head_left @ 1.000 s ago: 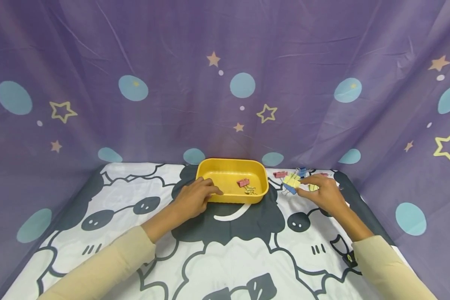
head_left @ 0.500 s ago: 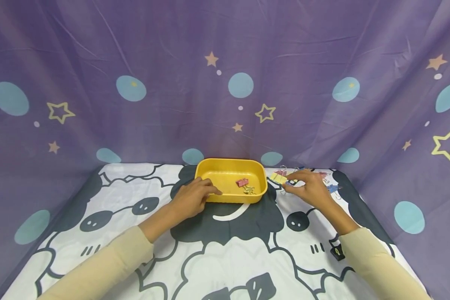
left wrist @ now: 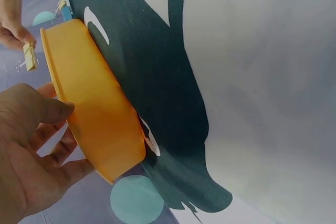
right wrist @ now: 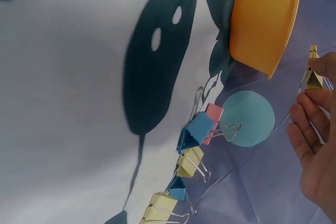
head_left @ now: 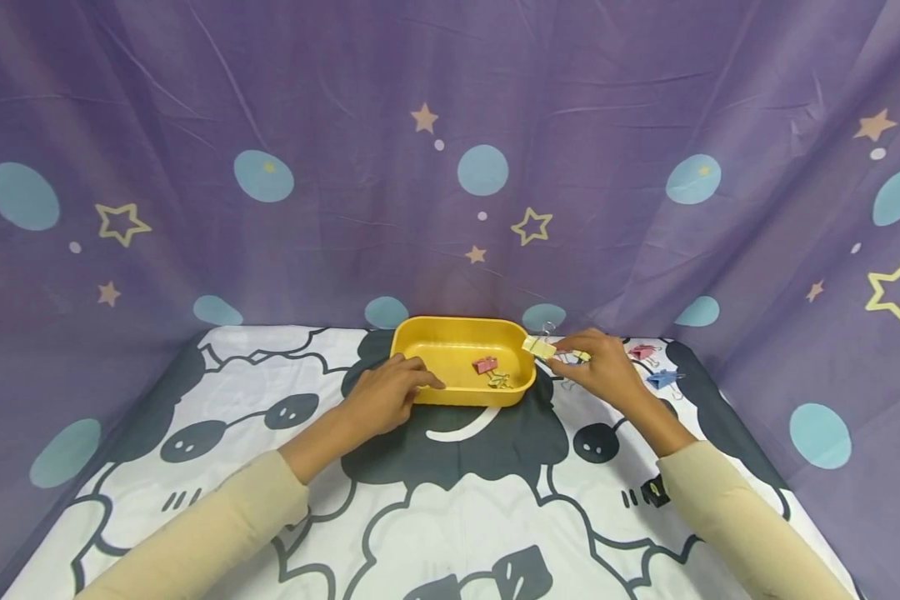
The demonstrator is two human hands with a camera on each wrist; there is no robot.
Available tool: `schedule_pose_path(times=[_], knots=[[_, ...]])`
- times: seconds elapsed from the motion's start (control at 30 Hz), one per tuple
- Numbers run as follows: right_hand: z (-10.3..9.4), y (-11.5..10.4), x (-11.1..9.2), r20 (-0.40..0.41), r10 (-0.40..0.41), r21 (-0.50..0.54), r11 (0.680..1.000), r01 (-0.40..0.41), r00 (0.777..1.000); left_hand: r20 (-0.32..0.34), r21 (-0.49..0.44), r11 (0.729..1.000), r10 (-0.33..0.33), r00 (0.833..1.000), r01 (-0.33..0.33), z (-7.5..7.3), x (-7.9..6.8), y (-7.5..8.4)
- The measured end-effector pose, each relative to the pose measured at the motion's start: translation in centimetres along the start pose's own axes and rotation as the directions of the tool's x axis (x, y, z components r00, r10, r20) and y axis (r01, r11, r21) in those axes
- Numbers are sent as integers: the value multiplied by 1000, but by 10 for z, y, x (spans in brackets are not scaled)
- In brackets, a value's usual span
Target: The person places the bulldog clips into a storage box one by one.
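My right hand (head_left: pixel 600 371) pinches a yellow binder clip (head_left: pixel 538 347) between thumb and fingers, at the right rim of the yellow plastic tray (head_left: pixel 465 397). In the right wrist view, that clip's wire handles show beside the fingers. My left hand (head_left: pixel 378 397) grips the tray at its front left; the left wrist view shows the thumb (left wrist: pixel 60 109) on the outer rim and the fingers beyond it. Inside the tray lie a pink binder clip (head_left: pixel 485 365) and a small yellow clip (head_left: pixel 499 381).
Right of the tray, several binder clips lie on the sheep-print cloth, among them a blue one (right wrist: pixel 197 129), a pink one (right wrist: pixel 213 113) and a yellow one (right wrist: pixel 190 162). Further right are another pink clip (head_left: pixel 642 352) and blue clip (head_left: pixel 664 378). A purple curtain (head_left: pixel 345 275) hangs behind.
My right hand has carried the yellow binder clip leftward from the pile to the tray's right rim, uncovering pink and blue clips behind it. My left hand stays on the tray.
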State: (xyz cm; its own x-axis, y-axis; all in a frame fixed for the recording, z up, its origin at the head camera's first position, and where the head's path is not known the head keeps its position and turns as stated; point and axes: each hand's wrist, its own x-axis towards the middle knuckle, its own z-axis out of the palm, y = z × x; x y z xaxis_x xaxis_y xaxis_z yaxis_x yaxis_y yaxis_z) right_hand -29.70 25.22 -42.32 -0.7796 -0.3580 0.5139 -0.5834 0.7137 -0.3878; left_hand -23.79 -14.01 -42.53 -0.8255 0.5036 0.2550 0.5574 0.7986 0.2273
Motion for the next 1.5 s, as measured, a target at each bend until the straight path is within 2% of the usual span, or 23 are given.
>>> schedule_pose_path(times=[0.53,0.77,1.03,1.5], knots=[[19,-6,27,30,-68,22,997,68,997,6,-23,1000,-6,1000,6,-1,0,0],[25,-9,35,74,-51,12,999,50,996,0,-22,1000,3,1000,-3,-3,-1,1],[28,-11,40,89,-61,23,998,59,994,6,-16,1000,-4,1000,4,-4,-1,3],[38,-17,49,156,-14,-53,998,22,988,25,-19,999,-27,999,28,-4,-1,3]])
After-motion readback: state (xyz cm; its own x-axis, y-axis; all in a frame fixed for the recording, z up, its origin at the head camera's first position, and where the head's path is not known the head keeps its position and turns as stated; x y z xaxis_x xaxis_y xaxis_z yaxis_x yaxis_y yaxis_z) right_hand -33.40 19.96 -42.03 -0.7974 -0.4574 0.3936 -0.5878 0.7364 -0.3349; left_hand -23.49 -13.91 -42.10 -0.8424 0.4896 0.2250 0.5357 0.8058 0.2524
